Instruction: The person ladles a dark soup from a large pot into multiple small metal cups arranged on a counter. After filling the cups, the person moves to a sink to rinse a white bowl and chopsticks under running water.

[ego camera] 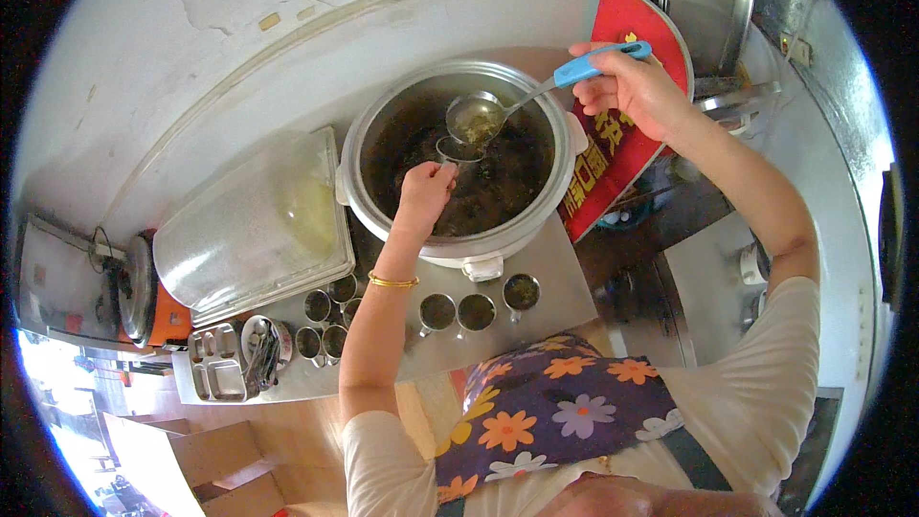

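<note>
A large round metal pot (459, 226) with white side handles holds dark liquid with bits in it. Over its opening, my right hand (621, 82) grips the blue handle of a metal ladle (477, 115), which is tilted with some liquid and bits in its bowl. My left hand (428, 194) holds a metal cup (461, 149) by its handle, right below the ladle's bowl. In front of the pot stand three metal cups (436, 312) with dark contents. More such cups (309, 341) are grouped beside my left forearm.
A clear plastic cover (237, 230) lies left of the pot. Farther left are a compartment tray (215, 366), a bowl of cutlery (266, 352) and an orange cooker (166, 301). A red sign (639, 21) with yellow writing leans right of the pot, near a tall metal container (707, 7).
</note>
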`<state>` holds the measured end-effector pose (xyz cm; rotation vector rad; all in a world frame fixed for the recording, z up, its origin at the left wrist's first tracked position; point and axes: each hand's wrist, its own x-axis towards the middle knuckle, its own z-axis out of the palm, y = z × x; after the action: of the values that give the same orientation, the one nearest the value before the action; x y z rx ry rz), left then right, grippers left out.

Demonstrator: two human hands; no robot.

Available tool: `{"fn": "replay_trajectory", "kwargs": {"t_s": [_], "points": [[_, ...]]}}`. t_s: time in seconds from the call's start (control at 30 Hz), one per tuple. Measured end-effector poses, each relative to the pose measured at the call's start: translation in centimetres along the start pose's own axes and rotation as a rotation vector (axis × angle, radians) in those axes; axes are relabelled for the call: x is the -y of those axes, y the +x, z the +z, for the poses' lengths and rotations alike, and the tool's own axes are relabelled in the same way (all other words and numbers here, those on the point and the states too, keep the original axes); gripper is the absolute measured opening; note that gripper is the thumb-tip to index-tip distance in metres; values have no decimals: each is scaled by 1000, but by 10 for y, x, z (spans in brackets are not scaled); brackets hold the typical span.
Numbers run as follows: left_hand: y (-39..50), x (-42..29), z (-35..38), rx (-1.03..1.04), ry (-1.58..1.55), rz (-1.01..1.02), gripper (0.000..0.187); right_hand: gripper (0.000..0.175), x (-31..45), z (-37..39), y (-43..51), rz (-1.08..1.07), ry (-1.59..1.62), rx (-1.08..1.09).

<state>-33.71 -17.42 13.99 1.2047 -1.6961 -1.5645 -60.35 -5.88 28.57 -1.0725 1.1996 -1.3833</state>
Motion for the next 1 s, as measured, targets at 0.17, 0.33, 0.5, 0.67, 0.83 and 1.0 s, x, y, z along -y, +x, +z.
{"fn": "replay_trajectory", "kwargs": {"t_s": [0.17, 0.33, 0.5, 0.67, 0.83, 1.0], "points": [[5, -1, 8, 5, -61, -30, 23, 32, -15, 15, -14, -123, -171, 80], [8, 5, 5, -45, -82, -67, 23, 27, -22, 32, -31, -246, -425, 181], [5, 6, -7, -59, -94, -46, 22, 26, -37, 36, -21, -320, -459, 215], [-3, -6, -31, -126, -39, -77, 20, 25, -80, 32, 30, -197, -534, 120], [-17, -20, -58, -202, -131, 29, 20, 25, -132, 36, 61, -200, -551, 137], [-29, -28, -78, -240, -177, 21, 19, 28, -156, 43, 72, 43, -87, 102]]}}
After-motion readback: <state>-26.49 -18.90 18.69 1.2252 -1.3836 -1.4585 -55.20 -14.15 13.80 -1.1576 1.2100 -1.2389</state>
